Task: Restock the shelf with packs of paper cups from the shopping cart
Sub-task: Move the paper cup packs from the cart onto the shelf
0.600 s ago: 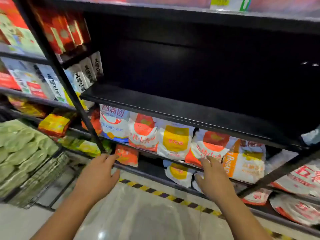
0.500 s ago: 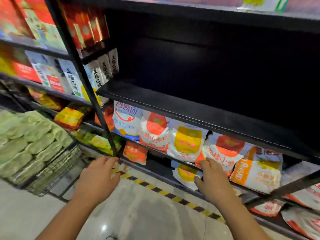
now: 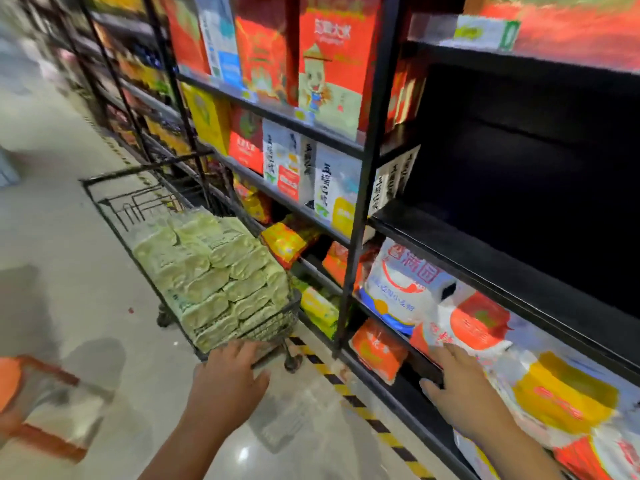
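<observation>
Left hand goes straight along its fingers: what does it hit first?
Likely the left hand meets the near wire end of the shopping cart first, with the packs of paper cups right behind it. Depth is unclear.

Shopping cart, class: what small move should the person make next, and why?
Probably reach the left hand forward to grip a top pack of paper cups in the shopping cart: it holds nothing, and the black shelf shows no packs.
</observation>
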Available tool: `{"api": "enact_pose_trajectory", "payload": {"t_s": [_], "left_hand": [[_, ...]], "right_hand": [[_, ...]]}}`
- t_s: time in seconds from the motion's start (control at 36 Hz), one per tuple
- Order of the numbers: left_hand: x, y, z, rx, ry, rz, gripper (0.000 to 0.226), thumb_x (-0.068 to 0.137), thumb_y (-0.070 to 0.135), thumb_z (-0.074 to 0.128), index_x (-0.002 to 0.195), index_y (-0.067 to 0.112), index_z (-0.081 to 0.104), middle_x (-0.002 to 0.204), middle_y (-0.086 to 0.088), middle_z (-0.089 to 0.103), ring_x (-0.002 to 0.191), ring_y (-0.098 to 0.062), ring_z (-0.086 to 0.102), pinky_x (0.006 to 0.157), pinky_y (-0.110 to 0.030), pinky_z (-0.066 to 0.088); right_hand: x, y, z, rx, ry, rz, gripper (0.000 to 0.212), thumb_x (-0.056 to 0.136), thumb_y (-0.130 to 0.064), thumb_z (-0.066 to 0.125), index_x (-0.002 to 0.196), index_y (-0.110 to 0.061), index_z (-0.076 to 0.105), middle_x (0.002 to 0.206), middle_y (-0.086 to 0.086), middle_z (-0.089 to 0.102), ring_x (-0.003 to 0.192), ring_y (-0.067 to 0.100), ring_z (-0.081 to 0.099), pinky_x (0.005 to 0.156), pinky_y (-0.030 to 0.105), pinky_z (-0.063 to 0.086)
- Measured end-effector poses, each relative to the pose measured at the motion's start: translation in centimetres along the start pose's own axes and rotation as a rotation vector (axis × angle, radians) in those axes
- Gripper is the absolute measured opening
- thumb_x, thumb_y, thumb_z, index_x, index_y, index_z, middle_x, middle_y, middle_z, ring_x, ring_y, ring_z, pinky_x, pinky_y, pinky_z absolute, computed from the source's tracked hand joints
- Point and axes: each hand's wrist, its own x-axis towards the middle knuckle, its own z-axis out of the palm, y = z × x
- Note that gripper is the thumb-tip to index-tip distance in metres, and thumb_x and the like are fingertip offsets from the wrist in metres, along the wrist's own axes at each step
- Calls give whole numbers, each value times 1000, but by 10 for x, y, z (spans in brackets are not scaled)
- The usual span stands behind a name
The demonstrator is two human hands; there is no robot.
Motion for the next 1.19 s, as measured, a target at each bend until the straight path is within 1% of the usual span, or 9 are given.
{"api": "enact_pose_trajectory", "payload": {"t_s": [0.08, 0.25, 0.33, 0.47, 0.61, 0.81, 0.92, 1.03, 1.19], "left_hand": [[15, -41, -10, 4, -4, -77, 55, 96, 57, 46, 148, 41, 38, 149, 10, 45, 135, -20, 44, 107, -41, 41], [35, -108, -22, 2, 2, -201, 56, 98, 55, 44, 151, 37, 38, 155, 7, 41, 140, -21, 41, 107, -39, 42], [45, -132, -21, -20, 3, -249, 56, 97, 56, 46, 149, 37, 40, 154, 9, 43, 138, -21, 43, 106, -38, 42], [69, -156, -16, -29, -9, -309, 56, 96, 55, 48, 148, 38, 41, 152, 8, 45, 136, -22, 46, 104, -40, 44], [105, -171, -16, -22, -18, -365, 57, 98, 55, 44, 151, 38, 34, 153, 10, 40, 139, -18, 41, 107, -37, 40], [176, -191, -33, -12, -6, -490, 57, 98, 55, 45, 151, 38, 34, 152, 10, 41, 137, -17, 44, 105, -37, 43], [218, -197, -41, -40, -23, -557, 58, 97, 55, 46, 151, 37, 37, 151, 8, 44, 134, -19, 47, 103, -38, 45], [262, -204, -47, -27, -50, -607, 57, 98, 54, 43, 151, 35, 36, 152, 7, 43, 135, -19, 46, 106, -39, 44], [320, -214, -50, -62, -34, -666, 52, 95, 47, 52, 144, 30, 50, 145, 0, 54, 127, -26, 55, 100, -44, 49]], "right_hand": [[32, -47, 10, -52, -40, -55, 63, 91, -45, 59, 148, -28, 37, 144, -1, 40, 132, 22, 40, 109, 35, 37], [85, -136, 14, -130, -159, -201, 67, 90, -48, 53, 151, -27, 36, 158, 2, 28, 145, 24, 31, 119, 35, 28], [108, -167, 15, -184, -189, -263, 65, 96, -43, 53, 155, -26, 30, 163, 4, 19, 150, 25, 24, 121, 35, 24], [151, -207, 19, -233, -201, -333, 61, 99, -43, 51, 152, -24, 30, 161, 4, 19, 146, 27, 27, 115, 38, 34], [207, -239, 28, -256, -232, -421, 67, 100, -47, 47, 157, -27, 19, 164, 0, 13, 149, 25, 21, 115, 39, 35], [312, -306, 29, -363, -252, -594, 64, 100, -42, 46, 156, -25, 19, 164, 4, 15, 148, 27, 24, 112, 38, 39], [372, -356, 17, -393, -286, -682, 69, 101, -46, 45, 158, -21, 16, 165, 6, 14, 150, 29, 21, 119, 38, 30], [422, -390, 14, -434, -324, -771, 71, 100, -41, 47, 159, -23, 12, 166, 7, 12, 151, 28, 20, 119, 40, 28], [471, -426, 25, -413, -328, -859, 58, 104, -48, 35, 155, -23, 21, 151, 7, 33, 132, 29, 42, 103, 39, 43]]}}
